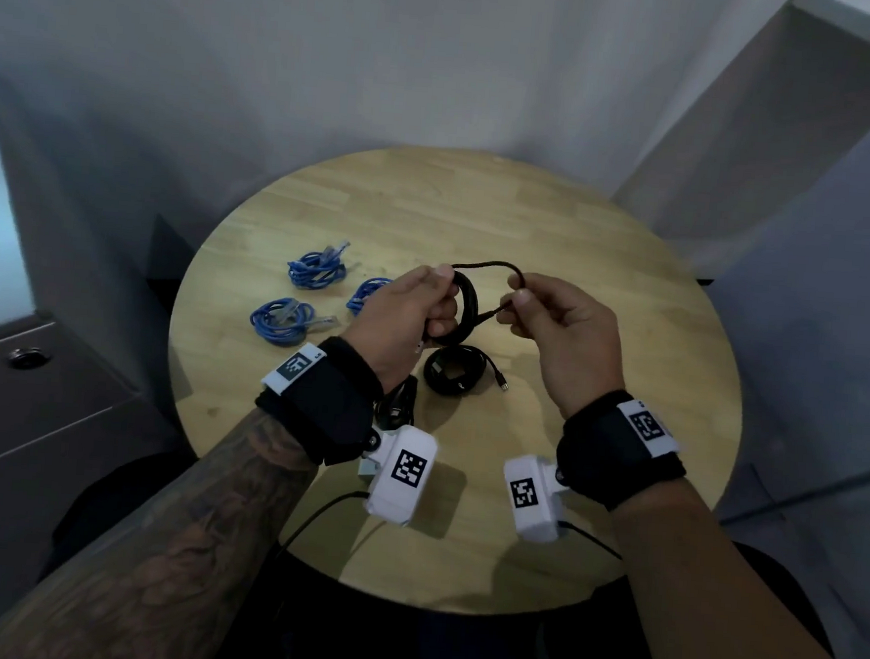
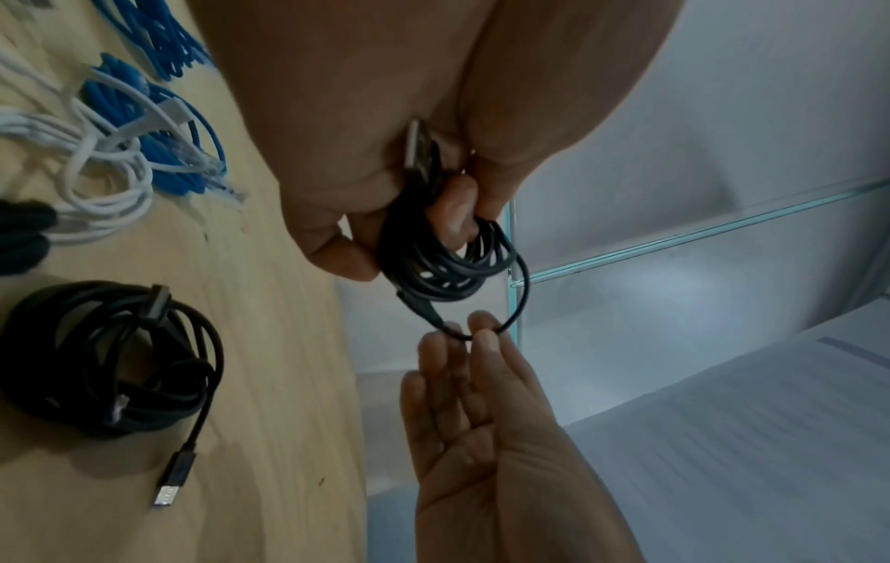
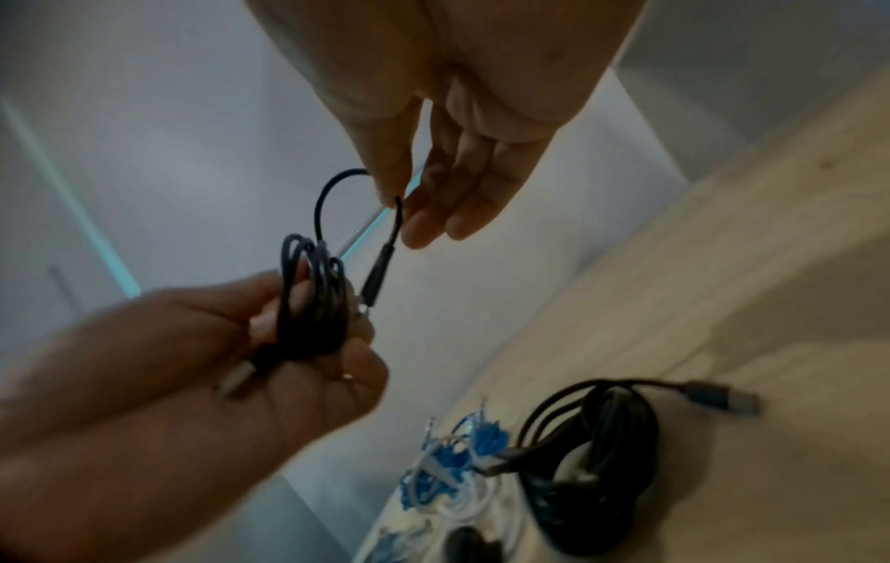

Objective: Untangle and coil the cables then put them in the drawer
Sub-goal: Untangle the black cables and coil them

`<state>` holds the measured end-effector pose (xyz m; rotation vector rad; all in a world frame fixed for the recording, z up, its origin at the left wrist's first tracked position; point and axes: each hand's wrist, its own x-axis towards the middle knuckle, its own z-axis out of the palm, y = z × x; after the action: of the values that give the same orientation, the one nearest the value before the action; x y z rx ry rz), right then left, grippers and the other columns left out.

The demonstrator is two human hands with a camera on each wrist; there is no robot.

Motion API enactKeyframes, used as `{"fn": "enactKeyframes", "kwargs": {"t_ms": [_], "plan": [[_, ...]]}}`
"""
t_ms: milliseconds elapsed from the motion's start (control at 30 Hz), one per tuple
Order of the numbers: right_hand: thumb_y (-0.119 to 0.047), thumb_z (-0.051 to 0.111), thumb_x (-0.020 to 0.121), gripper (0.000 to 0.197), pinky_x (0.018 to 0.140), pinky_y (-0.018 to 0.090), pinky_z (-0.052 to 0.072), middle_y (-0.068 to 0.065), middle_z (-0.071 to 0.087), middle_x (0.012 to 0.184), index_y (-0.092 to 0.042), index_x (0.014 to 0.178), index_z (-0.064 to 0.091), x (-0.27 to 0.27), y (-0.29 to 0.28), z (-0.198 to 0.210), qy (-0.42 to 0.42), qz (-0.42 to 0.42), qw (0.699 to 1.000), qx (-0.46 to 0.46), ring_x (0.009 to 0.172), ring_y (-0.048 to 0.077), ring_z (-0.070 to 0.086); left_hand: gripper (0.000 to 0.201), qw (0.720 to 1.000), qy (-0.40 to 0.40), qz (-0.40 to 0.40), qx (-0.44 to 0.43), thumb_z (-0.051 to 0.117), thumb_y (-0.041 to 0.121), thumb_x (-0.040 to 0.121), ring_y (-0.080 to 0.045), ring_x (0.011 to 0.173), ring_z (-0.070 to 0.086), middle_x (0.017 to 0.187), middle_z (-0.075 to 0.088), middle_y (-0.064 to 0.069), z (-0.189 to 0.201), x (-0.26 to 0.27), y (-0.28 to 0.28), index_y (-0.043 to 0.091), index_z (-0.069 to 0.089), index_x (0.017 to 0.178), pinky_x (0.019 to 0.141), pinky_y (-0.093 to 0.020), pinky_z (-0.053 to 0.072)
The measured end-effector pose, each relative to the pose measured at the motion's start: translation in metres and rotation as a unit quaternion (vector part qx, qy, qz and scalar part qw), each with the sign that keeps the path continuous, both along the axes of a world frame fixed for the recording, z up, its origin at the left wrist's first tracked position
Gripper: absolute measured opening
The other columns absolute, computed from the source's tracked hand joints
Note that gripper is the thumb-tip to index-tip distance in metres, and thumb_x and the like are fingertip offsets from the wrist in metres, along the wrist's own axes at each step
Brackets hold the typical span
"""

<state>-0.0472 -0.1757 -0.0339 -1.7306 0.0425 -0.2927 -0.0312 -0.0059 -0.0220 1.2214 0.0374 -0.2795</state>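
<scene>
Above the round wooden table (image 1: 557, 245) my left hand (image 1: 413, 312) grips a coiled black cable (image 1: 468, 306), its loops wound through the fingers (image 2: 433, 247) (image 3: 313, 301). My right hand (image 1: 551, 327) pinches the free end of the same cable (image 2: 462, 331) between thumb and forefinger, just behind its plug (image 3: 378, 278); a short arc (image 1: 483, 267) runs between the hands. Another coiled black cable (image 1: 455, 371) lies on the table under the hands, its USB plug (image 2: 168, 491) sticking out. Three blue cable bundles (image 1: 316, 268) (image 1: 282, 318) (image 1: 366, 293) lie to the left.
A white cable bundle (image 2: 96, 183) lies beside the blue ones. A further dark cable (image 1: 397, 404) sits partly hidden under my left wrist. A grey drawer cabinet (image 1: 26, 403) with a round lock stands to the left of the table. Walls enclose the table behind and on the right.
</scene>
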Motion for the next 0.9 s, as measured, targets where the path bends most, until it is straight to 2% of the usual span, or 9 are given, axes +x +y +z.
{"fn": "enactKeyframes", "kwargs": {"t_ms": [133, 300, 400, 500, 600, 667, 767, 833, 900], "plan": [[-0.003, 0.057, 0.098, 0.014, 0.071, 0.027, 0.058, 0.012, 0.073, 0.089, -0.004, 0.106, 0.068, 0.001, -0.001, 0.002, 0.033, 0.001, 0.995, 0.097, 0.076, 0.017, 0.071, 0.028, 0.998, 0.011, -0.062, -0.002, 0.041, 0.024, 0.104, -0.007, 0.048, 0.032, 0.056, 0.034, 0.006, -0.003, -0.001, -0.003, 0.012, 0.047, 0.079, 0.053, -0.020, 0.025], [-0.004, 0.057, 0.097, 0.012, 0.066, 0.027, 0.056, 0.006, 0.073, 0.081, -0.009, 0.097, 0.068, 0.005, -0.002, 0.001, 0.096, 0.027, 0.981, 0.166, 0.069, 0.015, 0.071, 0.030, 0.996, 0.024, -0.075, -0.040, 0.041, 0.021, 0.104, -0.006, 0.048, 0.033, 0.055, 0.035, 0.005, -0.002, -0.005, -0.007, 0.012, 0.048, 0.077, 0.052, -0.017, 0.027], [-0.003, 0.056, 0.097, 0.015, 0.066, 0.029, 0.054, 0.002, 0.072, 0.073, -0.011, 0.103, 0.067, 0.002, 0.005, -0.003, 0.125, 0.053, 0.981, 0.137, 0.065, 0.014, 0.067, 0.029, 0.997, 0.043, -0.045, -0.055, 0.042, 0.022, 0.104, -0.006, 0.047, 0.035, 0.057, 0.034, 0.003, -0.004, -0.005, -0.009, 0.011, 0.051, 0.079, 0.053, -0.017, 0.031], [-0.011, 0.057, 0.098, 0.025, 0.068, 0.024, 0.054, 0.000, 0.072, 0.082, -0.017, 0.122, 0.062, -0.002, 0.011, 0.000, 0.106, 0.068, 0.987, 0.101, 0.075, 0.011, 0.069, 0.027, 0.999, 0.031, 0.002, -0.032, 0.045, 0.024, 0.104, -0.007, 0.050, 0.036, 0.064, 0.035, 0.001, -0.012, -0.005, -0.014, 0.012, 0.051, 0.081, 0.052, -0.016, 0.037], [-0.032, 0.074, 0.087, 0.056, 0.074, 0.020, 0.053, 0.000, 0.066, 0.097, -0.027, 0.136, 0.047, -0.006, 0.017, -0.006, 0.089, 0.104, 0.990, 0.020, 0.089, 0.008, 0.067, 0.033, 0.999, -0.003, 0.017, 0.040, 0.052, 0.035, 0.099, -0.017, 0.064, 0.052, 0.069, 0.053, -0.013, -0.018, -0.007, -0.017, 0.007, 0.055, 0.081, 0.068, -0.031, 0.044], [-0.039, 0.077, 0.082, 0.063, 0.074, 0.019, 0.051, -0.002, 0.063, 0.094, -0.028, 0.135, 0.044, -0.008, 0.022, -0.011, 0.077, 0.101, 0.992, -0.024, 0.086, 0.007, 0.064, 0.034, 0.999, 0.005, 0.009, 0.051, 0.053, 0.035, 0.098, -0.025, 0.074, 0.055, 0.079, 0.055, -0.021, -0.020, -0.008, -0.017, 0.003, 0.057, 0.088, 0.077, -0.040, 0.045], [-0.038, 0.067, 0.091, 0.038, 0.063, 0.017, 0.048, -0.009, 0.066, 0.071, -0.017, 0.121, 0.054, -0.011, 0.029, -0.009, 0.057, 0.059, 0.996, -0.019, 0.066, 0.003, 0.063, 0.024, 0.999, 0.006, 0.002, 0.039, 0.044, 0.021, 0.103, -0.011, 0.055, 0.038, 0.061, 0.042, 0.000, -0.019, -0.013, -0.022, 0.013, 0.051, 0.082, 0.059, -0.028, 0.032], [-0.039, 0.059, 0.097, 0.030, 0.056, 0.020, 0.050, -0.001, 0.071, 0.070, -0.012, 0.109, 0.057, -0.012, 0.029, -0.005, 0.045, 0.040, 0.998, 0.019, 0.060, 0.013, 0.069, 0.024, 0.999, -0.017, -0.012, 0.031, 0.043, 0.022, 0.104, -0.010, 0.054, 0.035, 0.060, 0.039, 0.005, -0.020, -0.016, -0.027, 0.015, 0.049, 0.082, 0.056, -0.026, 0.029], [-0.041, 0.053, 0.100, 0.030, 0.051, 0.020, 0.047, 0.005, 0.071, 0.069, -0.011, 0.101, 0.054, -0.011, 0.025, -0.004, 0.038, 0.025, 0.999, -0.005, 0.056, 0.018, 0.068, 0.022, 0.998, -0.035, -0.028, 0.039, 0.046, 0.024, 0.103, -0.011, 0.055, 0.036, 0.060, 0.039, 0.006, -0.024, -0.016, -0.029, 0.014, 0.048, 0.083, 0.057, -0.026, 0.029]]}}
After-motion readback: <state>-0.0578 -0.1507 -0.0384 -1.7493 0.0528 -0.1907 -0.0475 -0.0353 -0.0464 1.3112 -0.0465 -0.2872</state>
